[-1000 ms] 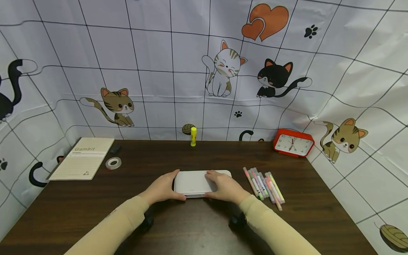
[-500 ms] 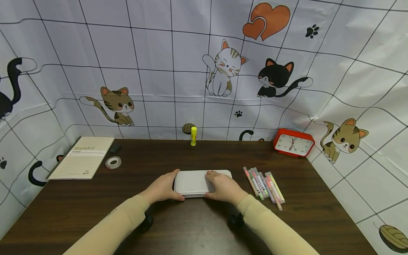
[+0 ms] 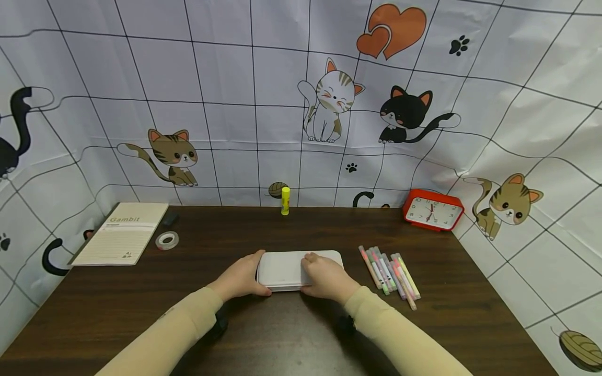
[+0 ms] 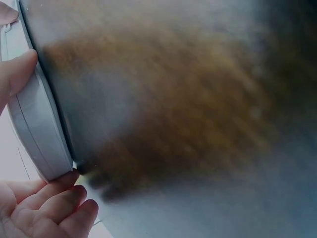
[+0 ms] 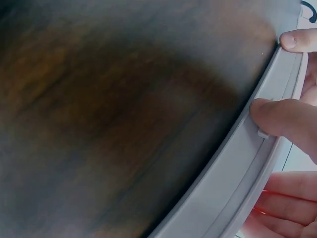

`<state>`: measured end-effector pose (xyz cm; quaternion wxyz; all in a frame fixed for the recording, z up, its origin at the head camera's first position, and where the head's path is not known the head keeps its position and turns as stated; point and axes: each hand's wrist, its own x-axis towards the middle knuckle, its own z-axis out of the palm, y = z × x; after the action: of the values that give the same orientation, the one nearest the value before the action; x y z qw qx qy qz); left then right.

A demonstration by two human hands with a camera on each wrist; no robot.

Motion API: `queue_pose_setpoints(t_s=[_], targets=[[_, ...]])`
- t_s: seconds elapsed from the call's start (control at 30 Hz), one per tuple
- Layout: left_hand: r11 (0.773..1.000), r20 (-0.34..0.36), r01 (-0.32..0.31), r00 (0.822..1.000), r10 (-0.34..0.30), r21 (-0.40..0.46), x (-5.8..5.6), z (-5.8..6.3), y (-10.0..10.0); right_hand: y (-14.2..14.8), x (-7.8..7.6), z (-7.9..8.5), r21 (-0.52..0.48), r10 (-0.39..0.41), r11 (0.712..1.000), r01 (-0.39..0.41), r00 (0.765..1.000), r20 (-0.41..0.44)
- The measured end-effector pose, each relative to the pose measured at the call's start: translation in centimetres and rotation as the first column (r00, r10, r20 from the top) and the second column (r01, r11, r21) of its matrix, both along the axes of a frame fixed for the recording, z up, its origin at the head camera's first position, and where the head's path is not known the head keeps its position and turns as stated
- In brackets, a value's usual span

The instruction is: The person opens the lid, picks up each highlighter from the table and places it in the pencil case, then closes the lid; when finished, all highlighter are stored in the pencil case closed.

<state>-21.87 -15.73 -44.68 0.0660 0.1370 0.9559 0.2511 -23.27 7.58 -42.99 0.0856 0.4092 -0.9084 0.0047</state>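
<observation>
Both hands (image 3: 240, 278) on a white box (image 3: 280, 269) at the worktop's (image 3: 282, 339) middle

Head view: the box lies flat, lid down. The left hand holds its nine o'clock end, thumb at the near edge and fingers round the far side. The right hand (image 3: 329, 277) holds it toward four o'clock, fingers bent over the lid and thumb at the near edge. Each grip is filled by the box. Around the box, markers (image 3: 390, 274) lie side by side at three o'clock, a red clock (image 3: 433, 210) stands at two, and a yellow glue stick (image 3: 285, 201) stands upright near twelve. Between nine and ten are a roll of tape (image 3: 159, 241) and, farther out, a notepad (image 3: 122, 235). Cat-print sheeting (image 3: 235, 120) rises behind.

Left wrist view: the box's side runs along the picture's left edge. The left thumb presses it between nine and ten o'clock; the fingers curl against its end at eight. Another thumb touches the box at ten.

Right wrist view: the box slants from two o'clock down to between five and six. The right thumb lies over a small tab (image 5: 263, 134) at three o'clock, with the fingers bent at four. The left thumb rests on the box at two. The worktop is blurred.
</observation>
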Motion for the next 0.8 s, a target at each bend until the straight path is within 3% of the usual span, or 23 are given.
queue_pose_setpoints(t_s=[0.47, 0.8], targets=[[1.0, -0.036, 0.002, 0.999, -0.003, -0.008, 0.0, -0.2, 0.31, -0.65, 0.53, -0.3, 0.069, 0.074, 0.996, -0.063, 0.983, -0.167], [1.0, -0.038, 0.005, 0.999, -0.005, 0.001, 0.21, -0.07, 0.32, -0.2, 0.46, -0.19, 0.101, 0.124, 0.989, -0.108, 0.977, -0.176]])
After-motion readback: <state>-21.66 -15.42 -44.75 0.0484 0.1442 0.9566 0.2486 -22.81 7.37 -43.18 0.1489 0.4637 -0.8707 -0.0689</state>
